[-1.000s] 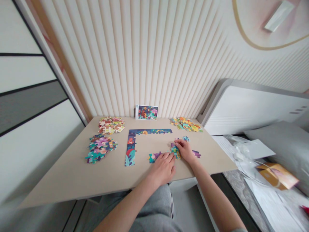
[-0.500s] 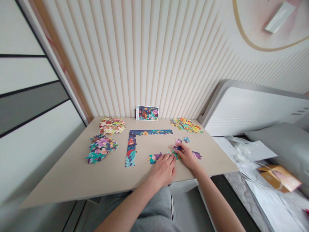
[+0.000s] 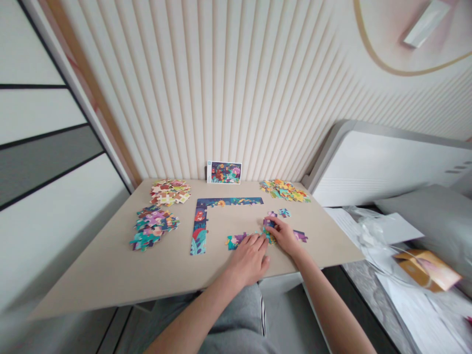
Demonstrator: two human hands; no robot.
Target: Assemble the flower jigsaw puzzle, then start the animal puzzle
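The **left hand** (image 3: 248,259) lies nearly flat on the counter (image 3: 92,280), its grip wide, with the fingers (image 3: 260,241) reaching toward a small **cluster of jigsaw pieces** (image 3: 269,230) right of centre in the frame. The **right hand** (image 3: 284,235) comes in from the right with a narrow grip, its fingertips (image 3: 270,223) on top of that cluster. From here, I can't tell whether it's holding a piece or only pressing on one.

With pieces this close together, a light fingertip touch and a steady flat hand beside them seem the safest way to avoid nudging the neighbours. A teal-and-purple section (image 3: 236,240) lies just left of the hands, and a purple piece (image 3: 300,236) just right.

Further up sit an L-shaped assembled border (image 3: 201,221), three loose piles and a picture card (image 3: 224,172) against the wall. The hands hide the cluster's joins and much of its pattern, and the counter's near edge cuts off the view below.
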